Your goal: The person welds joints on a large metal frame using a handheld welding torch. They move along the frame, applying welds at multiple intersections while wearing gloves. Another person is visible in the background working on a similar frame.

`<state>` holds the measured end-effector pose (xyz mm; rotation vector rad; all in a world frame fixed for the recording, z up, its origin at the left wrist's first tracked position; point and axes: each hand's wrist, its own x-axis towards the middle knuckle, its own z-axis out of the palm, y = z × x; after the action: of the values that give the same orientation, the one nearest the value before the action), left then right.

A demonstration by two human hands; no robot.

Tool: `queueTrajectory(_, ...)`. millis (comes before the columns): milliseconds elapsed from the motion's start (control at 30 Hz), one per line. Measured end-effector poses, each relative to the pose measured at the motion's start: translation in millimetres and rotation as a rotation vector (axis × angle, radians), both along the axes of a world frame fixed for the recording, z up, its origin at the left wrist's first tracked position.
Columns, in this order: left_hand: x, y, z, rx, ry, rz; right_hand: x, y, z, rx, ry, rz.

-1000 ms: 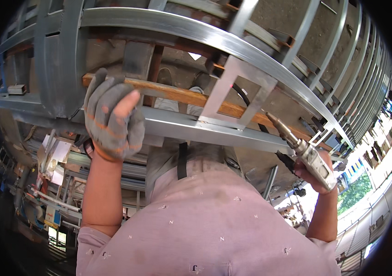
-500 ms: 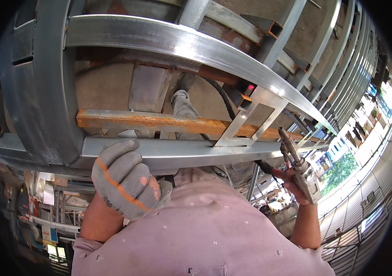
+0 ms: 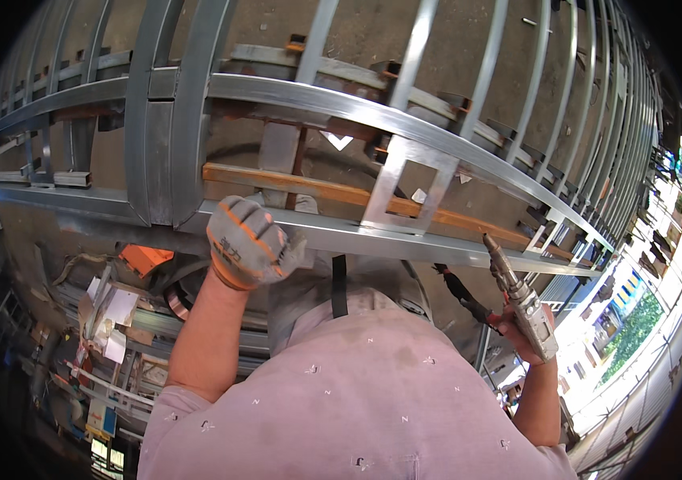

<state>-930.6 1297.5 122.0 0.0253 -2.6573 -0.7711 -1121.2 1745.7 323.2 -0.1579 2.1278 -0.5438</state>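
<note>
**Nozzled tool [image 3: 517, 298] in right hand [image 3: 527, 332], left hand [image 3: 246, 244] curled at frame edge**

Gripping metal tool in bare right hand, fingers wrapped around its body. Nozzle aimed away from torso, slanting left. Tip overlapping front rail [image 3: 333, 236] in view; touching or not, cannot tell. Black cable [image 3: 461, 294] just left of right hand.

With left hand in gray glove with orange lines: curled into loose fist over near edge of front rail. Contact unclear, palm hidden, so cannot tell about contents.

Wide gap between both hands, in front of pink shirt [image 3: 357, 376]. Only narrow strip between front rail and torso; black strap [image 3: 339, 284] down the middle there.

Beyond front rail: long bay up to back rail [image 3: 317, 96], bounded at left by paired upright-looking square tubes [image 3: 189, 136]. Rusty bar [image 3: 325, 190] running lengthwise through bay, near front rail. Flat plate [image 3: 387, 188] bridging both rails, between left hand and tool, rectangular cutout open in its middle, rusty bar visible through it.

Past back rail: row of parallel bars [image 3: 481, 72], spaced apart, brown floor [image 3: 273, 32] showing through gaps. At left, behind left forearm: orange piece [image 3: 146, 258], near frame.
</note>
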Motion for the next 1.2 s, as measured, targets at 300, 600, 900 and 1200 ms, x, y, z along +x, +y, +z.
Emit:
queueTrajectory(300, -4, 98, 11, -0.135, 0.036, 0.045, -64, 161, 23, -0.144, 0.057, 0.133)
queueTrajectory(600, -124, 335, 15, -0.015, -0.022, 0.013, -221, 324, 16, -0.228, -0.243, 0.122)
queueTrajectory(900, -241, 423, 18, -0.061, -0.16, -0.395, -295, 305, -51, -0.101, -0.417, 0.408)
queueTrajectory(1200, -283, 430, 17, -0.509, -0.44, -0.512, -291, 279, -102, -0.117, -0.664, 0.462)
